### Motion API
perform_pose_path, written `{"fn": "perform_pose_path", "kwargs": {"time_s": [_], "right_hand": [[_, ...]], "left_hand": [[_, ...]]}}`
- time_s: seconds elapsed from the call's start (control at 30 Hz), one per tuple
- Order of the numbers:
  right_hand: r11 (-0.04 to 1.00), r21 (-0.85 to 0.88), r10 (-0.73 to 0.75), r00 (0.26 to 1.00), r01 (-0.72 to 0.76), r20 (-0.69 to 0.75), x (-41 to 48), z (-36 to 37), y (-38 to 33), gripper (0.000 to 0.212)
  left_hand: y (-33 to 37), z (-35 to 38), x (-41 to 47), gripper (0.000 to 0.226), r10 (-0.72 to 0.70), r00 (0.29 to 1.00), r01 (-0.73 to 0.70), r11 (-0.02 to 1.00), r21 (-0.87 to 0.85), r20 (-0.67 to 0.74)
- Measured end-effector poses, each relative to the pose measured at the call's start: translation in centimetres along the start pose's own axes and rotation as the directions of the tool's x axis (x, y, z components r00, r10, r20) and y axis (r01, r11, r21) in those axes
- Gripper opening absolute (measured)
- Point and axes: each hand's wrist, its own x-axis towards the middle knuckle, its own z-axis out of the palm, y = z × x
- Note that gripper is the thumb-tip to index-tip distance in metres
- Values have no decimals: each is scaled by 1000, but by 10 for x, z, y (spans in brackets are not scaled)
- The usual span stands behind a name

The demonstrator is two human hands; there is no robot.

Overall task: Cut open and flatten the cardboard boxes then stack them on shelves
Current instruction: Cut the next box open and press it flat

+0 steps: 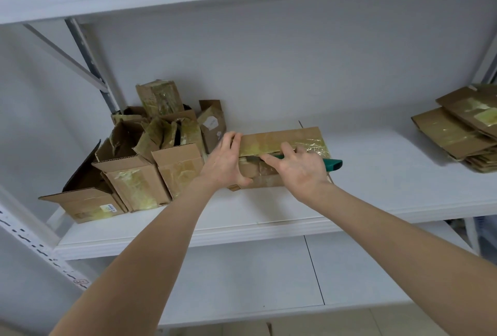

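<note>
While the left hand (224,163) clamps the near end of the taped cardboard box (282,137), fingers over its top and thumb on its front face, the right hand (301,171) lies across the box just beside it, over a green-handled knife (333,164). The right fingers are splayed, and whether they truly close round the handle cannot be told. The left grip seems meant to pin the box to the shelf (376,187) so that it will not slide as the blade, whose tip shows between the two hands, works along the taped seam. The box sits directly under both hands, not yet flattened. Counted: one box in hand, one knife, two hands. Just left of the left hand stands a huddle of opened boxes (150,163), perhaps seven, too overlapped to be sure of. Well off to the right of the right hand lies one stack of flattened boxes (462,133), at least three layers deep.
</note>
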Motion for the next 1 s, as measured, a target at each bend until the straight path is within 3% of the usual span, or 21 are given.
{"fn": "perform_pose_path", "kwargs": {"time_s": [0.5,0.83,1.0], "right_hand": [[995,73,65,997,-68,43,5,-4,25,67],[1000,-7,-11,1000,11,-27,9,-14,19,65],[999,-18,30,1000,-30,-8,6,-7,17,74]], "left_hand": [[1,-10,6,118,-24,997,26,999,-29,79],[-1,-14,10,118,-30,993,27,999,21,110],[1,-12,9,118,-25,995,24,1000,15,94]]}}
